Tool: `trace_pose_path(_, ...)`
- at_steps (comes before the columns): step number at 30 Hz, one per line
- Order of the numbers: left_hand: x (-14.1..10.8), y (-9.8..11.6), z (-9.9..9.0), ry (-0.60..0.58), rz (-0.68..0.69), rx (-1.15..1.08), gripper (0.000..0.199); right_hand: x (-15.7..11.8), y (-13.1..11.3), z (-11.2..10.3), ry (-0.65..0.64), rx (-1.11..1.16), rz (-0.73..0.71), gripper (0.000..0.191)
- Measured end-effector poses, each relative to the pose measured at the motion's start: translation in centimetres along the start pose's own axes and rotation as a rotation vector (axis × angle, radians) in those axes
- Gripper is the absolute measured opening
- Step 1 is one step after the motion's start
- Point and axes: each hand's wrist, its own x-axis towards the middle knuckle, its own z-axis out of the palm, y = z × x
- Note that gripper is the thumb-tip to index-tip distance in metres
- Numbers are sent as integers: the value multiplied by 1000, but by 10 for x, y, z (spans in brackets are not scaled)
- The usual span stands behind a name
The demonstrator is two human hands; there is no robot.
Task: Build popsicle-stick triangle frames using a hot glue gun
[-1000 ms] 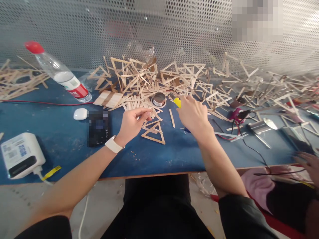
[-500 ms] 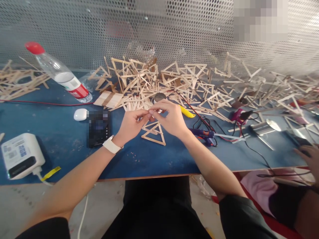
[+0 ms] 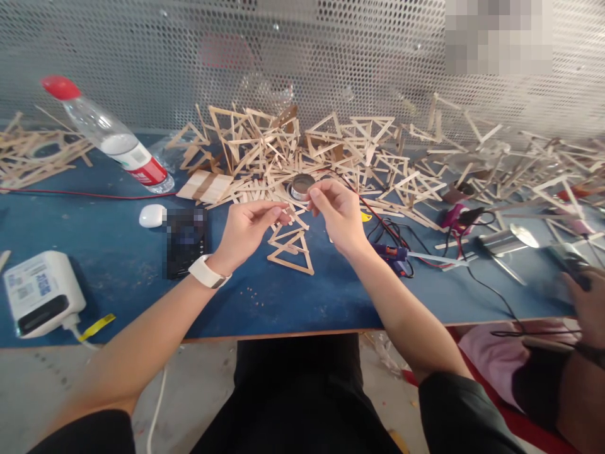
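Observation:
My left hand [image 3: 246,230] hovers over the middle of the blue table, its thumb and fingertips pinched together. A thin wooden stick shows just beyond those fingertips; I cannot tell whether the hand holds it. Apart from it, on the right, my right hand [image 3: 338,214] is raised with curled fingers and its thumb near the index finger. Anything between those fingertips is too small to make out. Below and between the hands lies a triangular frame of wooden sticks [image 3: 290,265]. Behind the right hand's fingertips stands a small open tin [image 3: 301,186].
A pile of stick frames [image 3: 265,148] lines the mesh wall. To the left are a bottle [image 3: 135,161], a white case [image 3: 152,216], a black device [image 3: 186,246] and a white box [image 3: 42,293]. A blue glue gun [image 3: 394,255] and cables lie right, near another person's hand [image 3: 590,296].
My hands were together at the fingertips and have drawn apart, the right one moving right and the left slightly left. The tin and the stick between them show more now.

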Motion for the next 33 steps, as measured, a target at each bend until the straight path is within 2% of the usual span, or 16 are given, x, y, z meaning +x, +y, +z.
trace_pose_path(4, 0, 1, 0, 9, -4, -16, 37, 2, 3, -1, 56, 106, 5, 34)
trace_pose_path(8, 3, 8, -3, 24, -16, 9, 39, -1, 0, -5, 56, 172, 18, 33)
trace_pose_path(11, 8, 17, -7, 43, 24, 29, 41, -8, -4, -10, 43, 203, 21, 27)
trace_pose_path(17, 29, 55, -13, 15, 195, 80, 36, -18, -2, -19, 101, 282, 18, 20)
trace_pose_path(20, 43, 74, -21, 26, 227, -25, 28, -19, 1, -19, 117, 315, 30, 20)
trace_pose_path(24, 63, 92, -45, 150, 338, -119, 31, -20, 4, -18, 120, 346, 67, 22)
trace_pose_path(25, 71, 95, -53, 189, 362, -104, 27, -20, 4, -18, 123, 350, 76, 23)
trace_pose_path(27, 91, 99, -68, 308, 404, 78, 21, -21, 5, -18, 129, 356, 93, 25)
trace_pose_path(29, 121, 100, -81, 359, 270, 215, 15, -21, 6, -17, 132, 360, 105, 26)
trace_pose_path(31, 159, 99, -91, 354, 136, 257, 12, -22, 7, -17, 134, 362, 111, 27)
trace_pose_path(32, 179, 99, -94, 348, 91, 264, 11, -22, 7, -17, 136, 363, 112, 26)
trace_pose_path(33, 198, 99, -97, 402, 87, 261, 13, -22, 7, -16, 140, 364, 112, 26)
